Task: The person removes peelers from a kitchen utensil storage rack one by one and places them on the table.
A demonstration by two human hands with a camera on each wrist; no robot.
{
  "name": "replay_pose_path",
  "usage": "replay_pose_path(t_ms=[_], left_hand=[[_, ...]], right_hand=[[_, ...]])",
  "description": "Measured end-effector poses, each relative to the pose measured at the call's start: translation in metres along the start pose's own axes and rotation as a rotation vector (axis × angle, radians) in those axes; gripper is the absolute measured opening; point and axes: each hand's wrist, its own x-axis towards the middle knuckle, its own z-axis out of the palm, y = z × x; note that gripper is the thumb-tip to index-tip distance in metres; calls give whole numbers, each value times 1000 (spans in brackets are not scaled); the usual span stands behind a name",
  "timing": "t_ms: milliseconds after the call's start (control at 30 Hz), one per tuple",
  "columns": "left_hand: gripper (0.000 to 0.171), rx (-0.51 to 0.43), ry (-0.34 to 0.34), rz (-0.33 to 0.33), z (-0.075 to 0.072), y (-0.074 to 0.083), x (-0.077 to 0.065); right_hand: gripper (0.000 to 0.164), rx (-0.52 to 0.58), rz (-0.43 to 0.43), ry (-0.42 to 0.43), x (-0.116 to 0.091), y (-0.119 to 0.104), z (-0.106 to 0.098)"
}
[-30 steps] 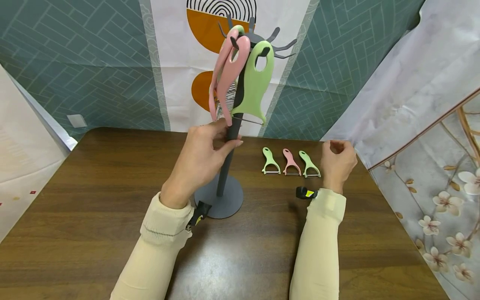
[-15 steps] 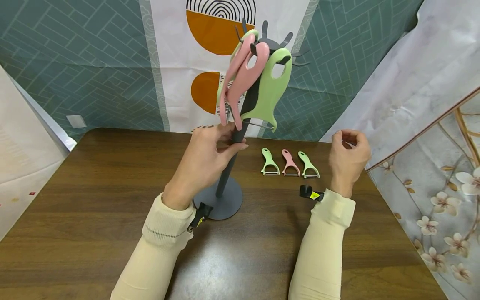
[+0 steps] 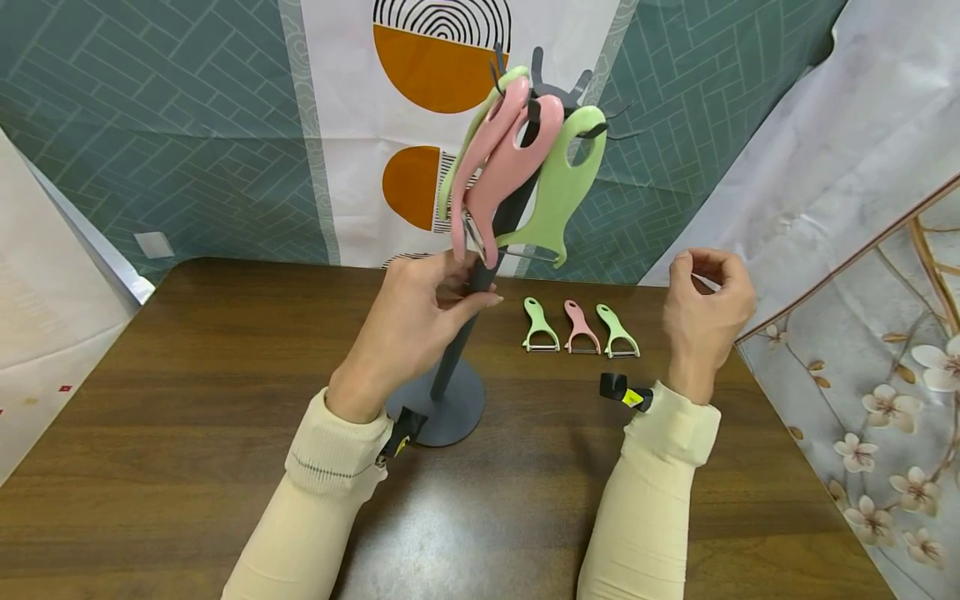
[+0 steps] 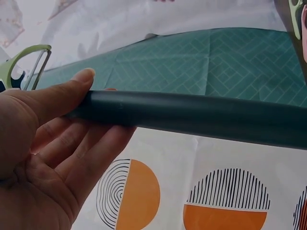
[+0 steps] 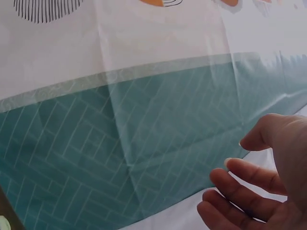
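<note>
My left hand (image 3: 408, 321) grips the dark grey pole (image 4: 201, 115) of a display stand, thumb on one side and fingers on the other. The stand leans to the right in the head view, its round base (image 3: 459, 412) at the table. From the hooks at its top hang a green peeler (image 3: 561, 196), a pink peeler (image 3: 512, 173), a second pink peeler (image 3: 477, 179) and a green peeler (image 3: 445, 196) behind them. My right hand (image 3: 705, 308) is raised at the right with fingers loosely curled, holding nothing; the right wrist view shows a gap between thumb and fingertips.
On the brown table (image 3: 225, 433) a green peeler (image 3: 537, 317), a pink peeler (image 3: 579, 321) and another green peeler (image 3: 613, 325) lie in a row, left of my right hand. A patterned cloth (image 3: 187, 150) hangs behind the table's far edge, and a flowered panel (image 3: 862, 417) stands at the right.
The stand's top has swung rightward, its hooks and hanging peelers turning with it, while my left hand keeps its grip. My right hand has moved right and up, away from the row of peelers.
</note>
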Motion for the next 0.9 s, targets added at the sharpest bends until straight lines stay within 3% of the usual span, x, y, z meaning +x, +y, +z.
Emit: replay_pose_path(t_ms=[900], left_hand=[[21, -52, -25, 19, 4, 5, -1]], right_hand=[[15, 33, -69, -39, -19, -45, 0]])
